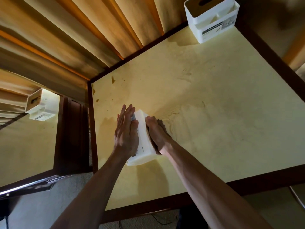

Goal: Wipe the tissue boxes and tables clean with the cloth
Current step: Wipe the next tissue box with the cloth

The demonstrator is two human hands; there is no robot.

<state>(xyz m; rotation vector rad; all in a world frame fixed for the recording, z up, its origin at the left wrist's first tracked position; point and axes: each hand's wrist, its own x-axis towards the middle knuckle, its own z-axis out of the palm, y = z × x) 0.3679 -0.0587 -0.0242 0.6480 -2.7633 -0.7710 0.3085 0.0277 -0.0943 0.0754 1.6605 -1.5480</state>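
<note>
A white tissue box [143, 139] lies on the counter [214, 113], left hand [126, 131] flat along its left side, right hand [156, 133] gripping its right.

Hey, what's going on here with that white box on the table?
A person is cleaning a white tissue box near the front left of a yellow table. The left hand lies flat against one side, fingers straight, with a bit of grey cloth showing under it. The right hand steadies the other side. The tabletop shows smears and brown spots. A second tissue box stands at the far corner, and a third sits on the neighbouring table.
</note>
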